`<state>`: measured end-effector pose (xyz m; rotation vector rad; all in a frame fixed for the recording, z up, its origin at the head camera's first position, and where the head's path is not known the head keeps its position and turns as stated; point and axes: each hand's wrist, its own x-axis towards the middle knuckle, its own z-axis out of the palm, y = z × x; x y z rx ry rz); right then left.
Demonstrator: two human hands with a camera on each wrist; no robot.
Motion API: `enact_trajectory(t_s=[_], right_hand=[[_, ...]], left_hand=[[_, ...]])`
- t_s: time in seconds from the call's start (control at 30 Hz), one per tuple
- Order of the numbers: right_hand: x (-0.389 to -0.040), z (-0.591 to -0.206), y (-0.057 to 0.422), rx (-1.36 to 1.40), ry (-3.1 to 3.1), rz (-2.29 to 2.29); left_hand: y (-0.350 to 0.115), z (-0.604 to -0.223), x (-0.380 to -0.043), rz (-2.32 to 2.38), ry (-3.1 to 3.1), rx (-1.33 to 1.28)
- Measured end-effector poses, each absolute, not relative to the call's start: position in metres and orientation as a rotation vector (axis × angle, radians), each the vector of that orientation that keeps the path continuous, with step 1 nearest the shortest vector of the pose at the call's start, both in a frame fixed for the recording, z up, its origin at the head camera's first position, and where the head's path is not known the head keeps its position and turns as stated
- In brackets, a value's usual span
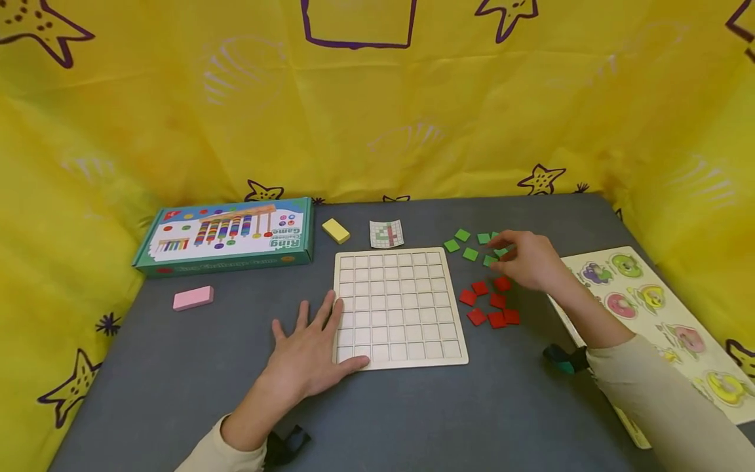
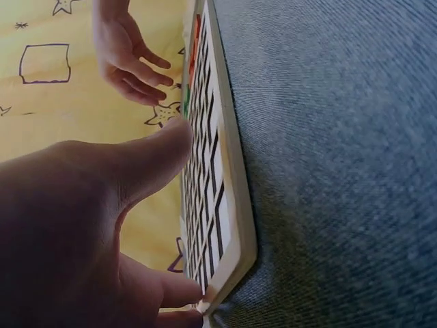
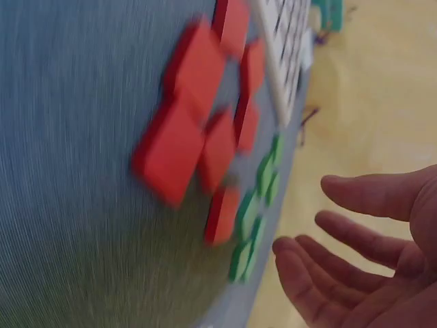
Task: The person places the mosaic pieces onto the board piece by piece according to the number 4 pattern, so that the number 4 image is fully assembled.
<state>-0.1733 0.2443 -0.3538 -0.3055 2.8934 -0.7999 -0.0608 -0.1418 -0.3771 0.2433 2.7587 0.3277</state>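
Green tile [image 1: 501, 252] partly behind fingers [image 1: 510, 238]

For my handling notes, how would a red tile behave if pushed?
A red tile would likely slide rather than roll, being square and lying flat. It looks stiff, straight-edged, and probably light, being small beside the board.

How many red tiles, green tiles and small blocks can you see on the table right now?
Red tiles: 7
Green tiles: 7 visible; the right hand may hide more
Yellow block: 1
Pink block: 1
Total: 16 visible
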Motion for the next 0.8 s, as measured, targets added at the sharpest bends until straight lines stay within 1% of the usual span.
enact_trajectory(t_s=[0.17,0.33,0.8], right_hand=[[-0.196,-0.361,0.262,-0.277,2.838,-0.773],[-0.209,-0.369,0.274,-0.274,2.822,-0.726],[-0.216,-0.381,0.277,-0.195,2.892,-0.729]], left_hand=[[-0.144,-0.381,-0.060,0.322,2.740,0.238],[-0.146,-0.385,-0.062,0.348,2.716,0.245],[-0.149,-0.388,-0.065,0.372,2.688,0.256]])
